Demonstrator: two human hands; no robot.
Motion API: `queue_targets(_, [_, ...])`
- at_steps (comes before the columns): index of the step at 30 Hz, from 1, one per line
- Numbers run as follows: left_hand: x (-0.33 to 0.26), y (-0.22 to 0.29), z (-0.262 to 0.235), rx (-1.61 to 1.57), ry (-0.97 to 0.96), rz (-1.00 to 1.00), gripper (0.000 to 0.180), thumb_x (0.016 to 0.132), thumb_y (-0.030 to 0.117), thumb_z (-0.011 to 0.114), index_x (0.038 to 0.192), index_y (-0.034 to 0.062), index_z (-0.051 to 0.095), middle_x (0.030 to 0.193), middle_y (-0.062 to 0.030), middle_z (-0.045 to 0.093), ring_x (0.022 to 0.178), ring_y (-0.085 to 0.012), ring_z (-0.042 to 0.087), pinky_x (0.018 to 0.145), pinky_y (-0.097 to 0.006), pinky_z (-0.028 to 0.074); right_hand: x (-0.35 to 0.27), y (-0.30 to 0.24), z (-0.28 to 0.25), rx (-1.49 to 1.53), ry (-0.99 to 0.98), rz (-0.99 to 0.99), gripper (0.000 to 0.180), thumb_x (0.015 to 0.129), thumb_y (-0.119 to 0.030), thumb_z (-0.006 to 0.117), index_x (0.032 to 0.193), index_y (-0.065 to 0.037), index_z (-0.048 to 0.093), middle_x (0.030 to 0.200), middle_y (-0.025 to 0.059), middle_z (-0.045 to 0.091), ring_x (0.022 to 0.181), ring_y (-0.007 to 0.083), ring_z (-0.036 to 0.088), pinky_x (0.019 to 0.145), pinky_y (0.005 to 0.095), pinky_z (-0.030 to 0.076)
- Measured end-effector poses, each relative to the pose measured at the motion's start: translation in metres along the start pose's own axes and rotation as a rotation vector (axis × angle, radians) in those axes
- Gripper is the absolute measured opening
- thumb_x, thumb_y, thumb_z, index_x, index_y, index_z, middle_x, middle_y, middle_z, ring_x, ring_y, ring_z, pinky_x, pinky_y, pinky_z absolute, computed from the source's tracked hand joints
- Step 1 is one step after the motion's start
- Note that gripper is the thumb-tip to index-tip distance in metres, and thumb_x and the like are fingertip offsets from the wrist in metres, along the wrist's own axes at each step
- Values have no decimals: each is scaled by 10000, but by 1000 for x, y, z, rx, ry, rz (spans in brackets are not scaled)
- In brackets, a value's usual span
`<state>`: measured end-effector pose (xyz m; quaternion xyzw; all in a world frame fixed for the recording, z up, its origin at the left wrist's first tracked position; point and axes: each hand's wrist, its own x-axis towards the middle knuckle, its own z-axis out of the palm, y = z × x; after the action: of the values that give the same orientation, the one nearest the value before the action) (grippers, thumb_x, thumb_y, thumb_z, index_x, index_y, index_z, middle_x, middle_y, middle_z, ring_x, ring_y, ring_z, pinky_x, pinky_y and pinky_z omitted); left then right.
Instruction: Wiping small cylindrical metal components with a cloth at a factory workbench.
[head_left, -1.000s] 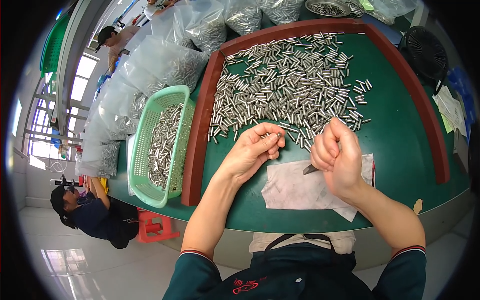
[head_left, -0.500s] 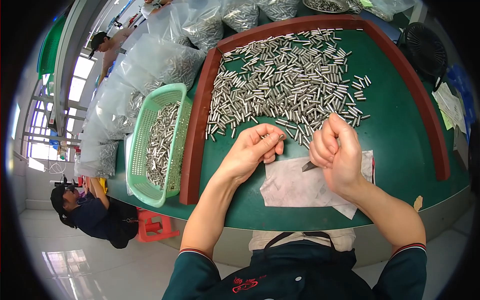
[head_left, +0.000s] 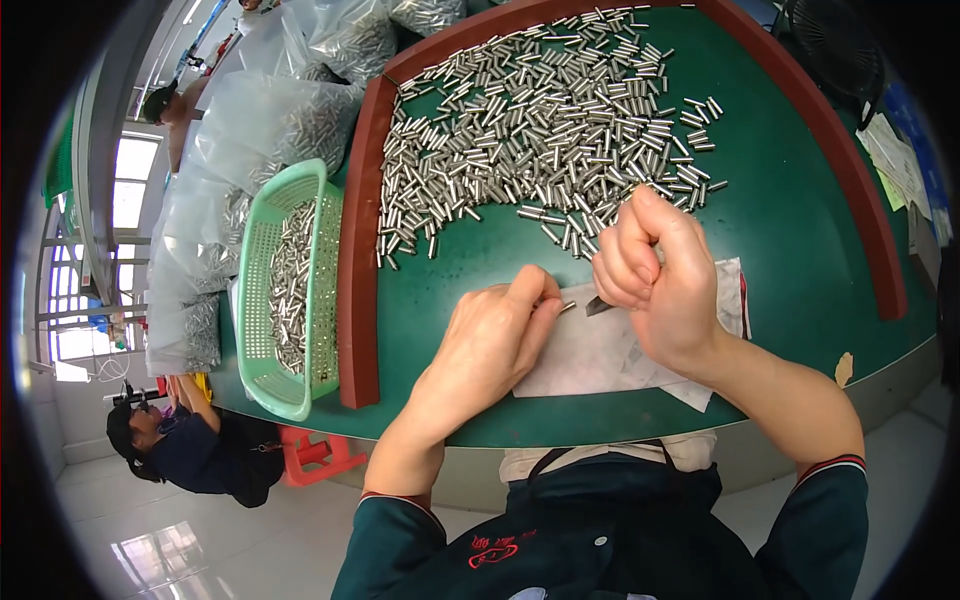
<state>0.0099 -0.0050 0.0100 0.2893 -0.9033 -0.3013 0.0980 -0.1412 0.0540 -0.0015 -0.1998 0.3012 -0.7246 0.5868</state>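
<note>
Between the thumb and fingers of my left hand (head_left: 490,338) is a small shiny metal pin (head_left: 568,307), its end sticking out toward the right. My right hand (head_left: 662,280) is closed in a fist round a tool with a dark, flat blade tip (head_left: 597,306); the fingers hide the rest of it. Pin and blade tip are close together but apart. Both hands hover over a stained pale cloth (head_left: 600,362) lying on the green tabletop (head_left: 790,230). Just beyond them spreads a large pile of loose metal pins (head_left: 560,130).
A red-brown raised border (head_left: 362,250) encloses the pins. Left of it stands a light green basket (head_left: 250,345) holding more pins. Clear plastic bags (head_left: 235,130) of metal parts line the far left. A black fan (head_left: 835,45) sits at far right. Another person (head_left: 200,440) works at the left.
My left hand has turned over, back upward, and moved slightly lower with the pin, which now points toward the blade tip. My right hand stays closed. The view has shifted slightly.
</note>
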Motion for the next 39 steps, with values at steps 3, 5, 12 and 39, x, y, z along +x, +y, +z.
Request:
queue_targets(3, [-1,0,-2,-38,-38,-29,93,774,60,550,789,-2,482,640,-127,554,561,-292,544,500,-326,413,-2,0,1,-3,-52,-40,411,882,-216,333,493,-96,276,433,-25,262,394,57,206,379,223,172])
queue_targets(5, [-2,-2,1,-29,-54,-12,98,771,61,556,785,-1,481,644,-125,556,568,-293,546,500,-329,413,-2,2,2,-7,-77,-106,412,880,-212,338,489,-94,280,436,-30,254,402,60,214,389,224,175])
queue_targets(12, [-2,-2,6,41,-40,28,112,753,53,573,753,2,474,642,-127,559,572,-297,547,494,-343,411,-1,4,2,6,-105,-55,407,876,-211,344,491,-93,285,437,-32,253,407,58,219,391,221,176])
queue_targets(39, [-1,-4,10,22,11,80,155,739,60,575,717,5,431,579,-137,537,536,-320,526,463,-397,394,-7,10,8,-145,-78,-134,442,892,-243,276,472,-107,260,400,-13,245,373,79,169,374,239,165])
